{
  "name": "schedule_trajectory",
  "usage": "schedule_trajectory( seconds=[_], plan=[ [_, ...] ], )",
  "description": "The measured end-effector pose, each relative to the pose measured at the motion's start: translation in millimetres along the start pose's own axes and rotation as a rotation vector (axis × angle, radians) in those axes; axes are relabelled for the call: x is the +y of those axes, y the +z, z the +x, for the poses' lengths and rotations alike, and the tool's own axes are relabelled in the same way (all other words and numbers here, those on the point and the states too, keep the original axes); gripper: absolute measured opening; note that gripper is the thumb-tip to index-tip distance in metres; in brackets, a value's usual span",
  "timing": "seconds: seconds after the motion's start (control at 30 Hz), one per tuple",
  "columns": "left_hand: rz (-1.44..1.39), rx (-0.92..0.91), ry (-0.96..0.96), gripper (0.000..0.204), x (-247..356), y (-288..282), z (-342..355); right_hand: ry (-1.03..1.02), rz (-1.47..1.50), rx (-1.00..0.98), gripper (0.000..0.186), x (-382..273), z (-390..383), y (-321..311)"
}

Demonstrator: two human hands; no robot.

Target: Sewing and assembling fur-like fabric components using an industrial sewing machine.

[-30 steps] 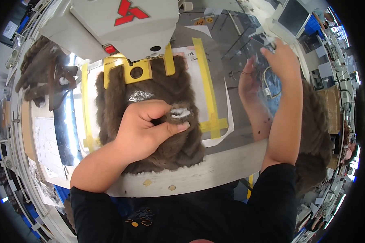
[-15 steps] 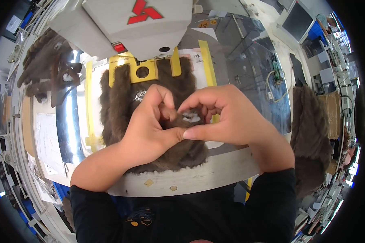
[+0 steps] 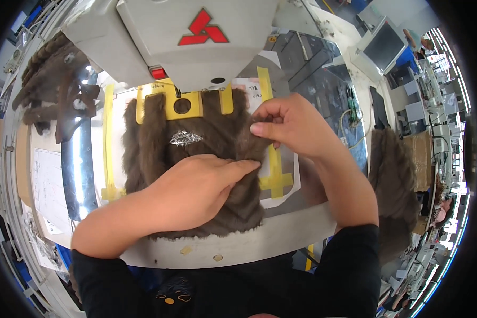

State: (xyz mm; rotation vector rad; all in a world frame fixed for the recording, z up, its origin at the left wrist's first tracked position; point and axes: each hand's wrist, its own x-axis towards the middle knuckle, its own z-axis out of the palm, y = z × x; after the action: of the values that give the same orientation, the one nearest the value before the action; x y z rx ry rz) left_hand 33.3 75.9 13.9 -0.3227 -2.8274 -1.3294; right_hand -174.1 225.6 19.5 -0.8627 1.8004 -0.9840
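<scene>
Pale and smooth, the work table's front board (image 3: 281, 237) runs across the low part of the view, right by the person's black shirt (image 3: 222, 291). Behind that board lies a soft, dark brown furry piece (image 3: 217, 135), flat under the machine, with a shiny, crinkly silver patch (image 3: 186, 138) near its middle. The right hand (image 3: 294, 127) pinches a bit of the fur at the right edge between thumb and fingers. The left hand (image 3: 196, 183) lies on top of the fur, palm down, with one finger reaching to the right and touching it. Its thumb and other fingers are mostly hidden, so I cannot tell if they grip anything. The two hands are near each other but do not touch.

A flat yellow plate with a round hole (image 3: 196, 106) sits on the far end of the fur. Under the fur is a white sheet (image 3: 117, 106), with yellow tape (image 3: 109, 138) along its sides. Over the plate hangs a big white machine head with a red mark (image 3: 164, 37). More brown fur lies at the far left (image 3: 50, 74) and at the right (image 3: 395, 185). A grey screen (image 3: 384, 45) stands far back on the right.
</scene>
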Motion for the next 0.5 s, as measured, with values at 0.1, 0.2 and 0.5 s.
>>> schedule_trajectory(
  seconds=[0.1, 0.2, 0.5],
  plan=[
    [-0.044, -0.148, -0.104, 0.059, -8.6, -18.0, 9.5, -0.003, -0.09, -0.049, 0.021, -3.9, 26.4, -3.9],
    [0.111, -0.151, -0.099, 0.059, -23.7, -28.9, 18.0, -0.041, -0.185, -0.089, 0.023, -11.8, 54.6, -0.3],
    [0.745, 0.26, 0.128, 0.044, -57.8, -10.9, 11.1, -0.273, -0.433, 0.122, 0.026, -14.9, 74.9, 29.7]
  ],
)
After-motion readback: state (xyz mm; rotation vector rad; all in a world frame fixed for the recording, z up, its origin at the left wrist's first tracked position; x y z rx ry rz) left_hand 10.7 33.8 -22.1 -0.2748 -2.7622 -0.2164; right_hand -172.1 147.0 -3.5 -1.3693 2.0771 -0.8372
